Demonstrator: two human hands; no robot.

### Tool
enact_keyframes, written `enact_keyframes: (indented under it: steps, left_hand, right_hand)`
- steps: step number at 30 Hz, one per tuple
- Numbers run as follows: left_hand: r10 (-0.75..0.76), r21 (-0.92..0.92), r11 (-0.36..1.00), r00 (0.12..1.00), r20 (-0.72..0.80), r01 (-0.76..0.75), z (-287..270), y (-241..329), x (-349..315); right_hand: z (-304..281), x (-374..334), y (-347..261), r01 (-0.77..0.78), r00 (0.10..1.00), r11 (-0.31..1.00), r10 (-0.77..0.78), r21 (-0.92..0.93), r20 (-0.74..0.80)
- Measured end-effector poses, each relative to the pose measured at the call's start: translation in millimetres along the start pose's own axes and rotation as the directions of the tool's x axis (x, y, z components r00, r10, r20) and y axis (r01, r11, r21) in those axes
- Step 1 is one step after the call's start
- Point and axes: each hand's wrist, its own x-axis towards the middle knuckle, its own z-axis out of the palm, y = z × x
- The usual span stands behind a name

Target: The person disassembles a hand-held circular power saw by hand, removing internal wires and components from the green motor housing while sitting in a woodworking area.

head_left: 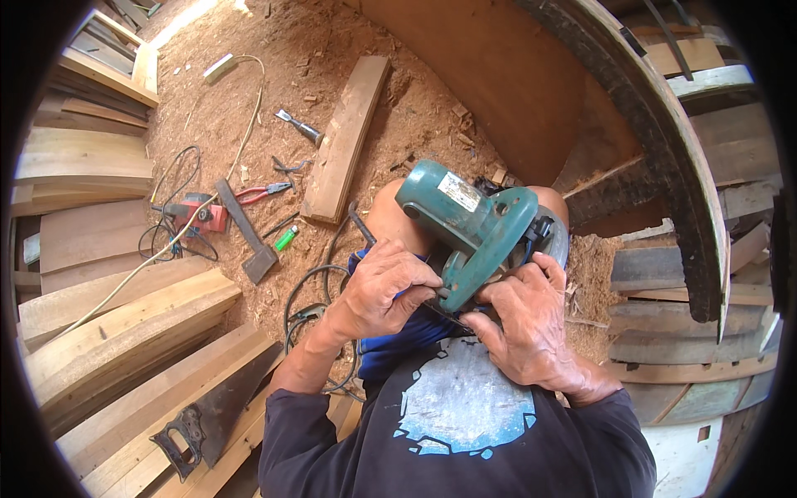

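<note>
A teal power tool [465, 212], apparently a circular saw, rests across my lap, its motor housing up and its handle [490, 249] toward me. At the handle's lower end my left hand [386, 282] is closed, thumb and fingertips pinched together; a small grey bit shows there, too small to name. My right hand [531, 324] grips the saw's near right side, thumb below the handle and fingers curled by the grey rounded guard [556, 247]. The underside of the saw is hidden. A dark cable [290, 311] loops on the ground beside my left forearm.
Shavings cover the ground. Ahead lie a plank [347, 137], a chisel [300, 128], red-handled pliers [264, 192], a hammer-like tool [245, 232], a green lighter [286, 238] and a red power tool [199, 213]. A handsaw [212, 419] lies on stacked boards [133, 332] at left. A large curved wooden structure [672, 158] rises at right.
</note>
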Motion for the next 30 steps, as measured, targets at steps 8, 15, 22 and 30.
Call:
enact_keyframes:
  steps: [8, 15, 22, 30]
  left_hand:
    - [0.079, 0.301, 0.953, 0.992, -0.097, -0.047, 0.1, 10.0, -0.3]
    - [0.108, 0.200, 0.977, 0.972, -0.208, -0.066, 8.3, -19.0, 7.4]
    - [0.039, 0.160, 0.987, 0.965, -0.261, 0.003, 6.2, -24.4, 14.4]
    - [0.125, 0.091, 0.990, 0.964, -0.233, -0.106, 9.5, -28.2, 22.9]
  right_hand:
    - [8.5, 6.3, -4.3, 0.097, 0.990, 0.993, -0.104, -0.069, -0.098]
    - [5.2, 46.1, 1.1, 0.137, 0.974, 0.986, -0.151, -0.090, -0.168]
    - [-3.9, 53.6, 5.8, 0.111, 0.992, 0.992, -0.114, -0.051, -0.048]
    - [-1.6, 60.2, 3.1, 0.081, 0.995, 0.994, -0.085, -0.075, -0.048]
